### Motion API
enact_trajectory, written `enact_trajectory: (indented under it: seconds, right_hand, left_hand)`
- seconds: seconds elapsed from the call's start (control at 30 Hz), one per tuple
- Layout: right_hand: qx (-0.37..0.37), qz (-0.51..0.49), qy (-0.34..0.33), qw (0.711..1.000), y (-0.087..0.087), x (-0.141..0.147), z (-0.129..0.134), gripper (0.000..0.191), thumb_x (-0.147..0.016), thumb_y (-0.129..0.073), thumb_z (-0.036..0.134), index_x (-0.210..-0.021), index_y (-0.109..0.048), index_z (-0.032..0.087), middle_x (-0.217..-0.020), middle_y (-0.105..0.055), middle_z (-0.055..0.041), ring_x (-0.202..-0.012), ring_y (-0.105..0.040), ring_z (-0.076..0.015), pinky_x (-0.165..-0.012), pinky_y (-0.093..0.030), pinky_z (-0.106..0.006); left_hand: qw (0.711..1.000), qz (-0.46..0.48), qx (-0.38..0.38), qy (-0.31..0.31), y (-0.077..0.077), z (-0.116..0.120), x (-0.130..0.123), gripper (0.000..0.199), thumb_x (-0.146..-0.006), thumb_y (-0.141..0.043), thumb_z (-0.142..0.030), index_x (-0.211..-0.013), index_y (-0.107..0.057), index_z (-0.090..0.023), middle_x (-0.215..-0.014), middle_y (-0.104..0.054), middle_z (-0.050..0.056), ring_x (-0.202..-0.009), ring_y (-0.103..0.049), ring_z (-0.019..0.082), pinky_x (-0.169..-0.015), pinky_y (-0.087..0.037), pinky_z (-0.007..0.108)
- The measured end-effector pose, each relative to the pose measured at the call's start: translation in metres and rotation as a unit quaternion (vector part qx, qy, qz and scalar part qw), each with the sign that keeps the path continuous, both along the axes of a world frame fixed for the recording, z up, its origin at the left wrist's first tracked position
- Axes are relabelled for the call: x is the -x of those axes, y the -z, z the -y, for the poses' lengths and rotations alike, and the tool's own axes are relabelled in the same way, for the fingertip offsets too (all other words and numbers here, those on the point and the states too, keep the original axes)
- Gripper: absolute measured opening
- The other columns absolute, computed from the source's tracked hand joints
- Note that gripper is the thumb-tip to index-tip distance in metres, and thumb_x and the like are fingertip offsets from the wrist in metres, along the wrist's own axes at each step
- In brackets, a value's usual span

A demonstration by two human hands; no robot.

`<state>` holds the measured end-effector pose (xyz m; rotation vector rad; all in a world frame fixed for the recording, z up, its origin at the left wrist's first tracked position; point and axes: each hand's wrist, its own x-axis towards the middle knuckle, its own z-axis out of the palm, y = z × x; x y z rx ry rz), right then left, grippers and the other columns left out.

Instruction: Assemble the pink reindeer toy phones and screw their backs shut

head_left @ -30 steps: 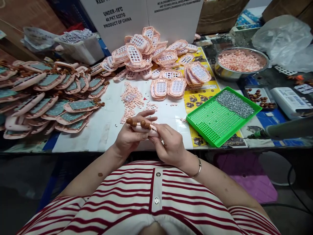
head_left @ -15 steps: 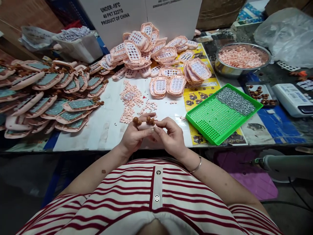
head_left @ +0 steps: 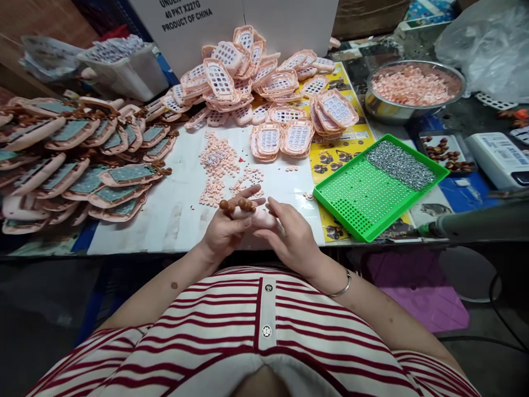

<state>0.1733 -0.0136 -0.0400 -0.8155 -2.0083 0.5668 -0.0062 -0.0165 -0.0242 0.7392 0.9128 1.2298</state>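
One pale pink, rounded plastic shell point(head_left: 265, 219) with small, round brown knobs point(head_left: 247, 205) standing along its upper side. Position: in the hands, just above the near edge of the white-covered tabletop point(head_left: 124, 234), near the middle. Left hand's grip point(head_left: 221, 234) closed around its left part, thumb along the near side. Right hand's grip point(head_left: 294, 237) loose, thumb and forefinger parted about the right end; contact there cannot be told.

Handling, judged by eye: light, probably hollow; stiff, little give. Surface smooth, might slide in dry fingers. Knobs seem the likeliest part to snap. Best hold: the long pink sides, fingers off the knobs. Underside hidden.

Containers. Right of middle: bright green, rectangular, perforated plastic tray point(head_left: 339, 193); small silver metal pieces point(head_left: 400, 165), screw-like, heaped toward its far right end. Far right: round, shiny steel bowl point(head_left: 386, 112), well filled with small pale pink pieces point(head_left: 413, 87). Just right of the green tray: small, shallow, dark-rimmed dish point(head_left: 455, 141) with round brown pieces point(head_left: 448, 153). Far left: translucent whitish plastic tub point(head_left: 138, 77), tilted, heaped with small whitish-purple pieces point(head_left: 118, 49).
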Motion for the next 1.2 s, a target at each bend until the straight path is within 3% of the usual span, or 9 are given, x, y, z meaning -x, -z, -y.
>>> enact_trajectory:
  seconds: [0.1, 0.17, 0.3, 0.4, 0.5, 0.67, 0.9, 1.07, 1.2]
  right_hand:
    - [0.000, 0.037, 0.023, 0.999, 0.011, 0.006, 0.003, 0.058, -0.103, -0.045, 0.035, -0.155, -0.032, 0.012, -0.133, -0.067, -0.0239, -0.116, -0.069, -0.0314, -0.092, -0.062, -0.048]
    - [0.005, 0.056, 0.037, 0.998, 0.016, 0.010, 0.003, 0.054, -0.104, -0.040, 0.033, -0.151, -0.038, 0.007, -0.127, -0.070, -0.0268, -0.109, -0.072, -0.0330, -0.087, -0.063, -0.048]
    - [0.047, 0.057, 0.017, 0.997, 0.015, 0.008, -0.003, 0.048, -0.103, -0.044, 0.035, -0.143, -0.050, 0.010, -0.113, -0.076, -0.0208, -0.095, -0.075, -0.0292, -0.083, -0.063, -0.044]
    - [0.093, 0.000, -0.020, 0.996, 0.013, 0.001, -0.008, 0.050, -0.100, -0.054, 0.039, -0.146, -0.047, 0.020, -0.131, -0.071, -0.0148, -0.111, -0.073, -0.0263, -0.094, -0.062, -0.042]
    - [0.105, -0.032, -0.037, 0.993, 0.013, -0.003, -0.008, 0.063, -0.096, -0.061, 0.042, -0.150, -0.041, 0.018, -0.142, -0.065, -0.0176, -0.127, -0.067, -0.0285, -0.103, -0.059, -0.044]
    - [0.070, -0.013, -0.049, 0.996, 0.012, 0.000, -0.004, 0.049, -0.100, -0.051, 0.034, -0.145, -0.048, 0.014, -0.133, -0.069, -0.0206, -0.118, -0.071, -0.0303, -0.100, -0.060, -0.046]
    - [0.124, -0.055, -0.028, 0.990, 0.005, -0.003, -0.020, 0.044, -0.093, -0.057, 0.022, -0.137, -0.054, 0.024, -0.131, -0.069, -0.0121, -0.119, -0.067, -0.0256, -0.101, -0.058, -0.047]
    - [0.279, -0.187, -0.009, 0.942, 0.015, -0.001, -0.016, 0.039, -0.089, -0.067, 0.037, -0.124, -0.058, 0.024, -0.109, -0.071, -0.0055, -0.095, -0.069, -0.0194, -0.087, -0.061, -0.036]
    - [0.289, -0.205, 0.003, 0.935, 0.028, 0.001, -0.008, 0.037, -0.087, -0.069, 0.048, -0.113, -0.061, 0.023, -0.108, -0.071, -0.0070, -0.096, -0.069, -0.0214, -0.090, -0.060, -0.041]
  left_hand:
    - [1.000, 0.022, -0.010, 0.001, 0.007, -0.002, 0.000, 0.060, -0.063, -0.093, -0.029, -0.120, -0.074, -0.025, -0.127, -0.073, 0.010, -0.134, -0.058, 0.031, -0.103, -0.052, 0.036]
    - [1.000, 0.027, -0.016, 0.006, 0.009, -0.004, -0.001, 0.054, -0.066, -0.091, -0.032, -0.117, -0.074, -0.025, -0.126, -0.073, 0.011, -0.136, -0.057, 0.031, -0.105, -0.052, 0.037]
    - [1.000, 0.010, -0.007, 0.004, 0.008, -0.009, -0.002, 0.055, -0.065, -0.091, -0.036, -0.116, -0.074, -0.025, -0.136, -0.069, 0.010, -0.143, -0.050, 0.033, -0.109, -0.050, 0.039]
    - [1.000, 0.015, 0.002, 0.008, 0.008, -0.012, -0.002, 0.058, -0.062, -0.092, -0.037, -0.116, -0.074, -0.027, -0.150, -0.058, 0.008, -0.149, -0.042, 0.035, -0.112, -0.047, 0.043]
    - [0.999, 0.037, -0.004, 0.018, 0.008, -0.012, -0.001, 0.051, -0.059, -0.093, -0.044, -0.107, -0.078, -0.033, -0.156, -0.053, 0.003, -0.151, -0.037, 0.035, -0.114, -0.045, 0.048]
    - [0.997, 0.064, -0.040, 0.024, 0.003, -0.015, -0.001, 0.030, -0.058, -0.094, -0.046, -0.083, -0.079, -0.036, -0.152, -0.055, -0.004, -0.151, -0.038, 0.034, -0.110, -0.049, 0.048]
    - [0.989, -0.093, -0.112, -0.017, -0.009, -0.021, -0.008, 0.034, -0.062, -0.094, -0.028, -0.092, -0.079, -0.024, -0.152, -0.055, 0.008, -0.141, -0.050, 0.033, -0.112, -0.045, 0.042]
    - [0.988, -0.079, -0.115, -0.074, -0.004, -0.015, -0.018, 0.032, -0.073, -0.088, -0.037, -0.100, -0.080, -0.023, -0.115, -0.077, 0.009, -0.111, -0.069, 0.027, -0.102, -0.052, 0.041]
    - [0.973, -0.140, -0.146, -0.115, -0.007, -0.005, -0.024, 0.024, -0.074, -0.087, -0.033, -0.095, -0.083, -0.023, -0.098, -0.081, 0.005, -0.094, -0.073, 0.023, -0.096, -0.054, 0.038]
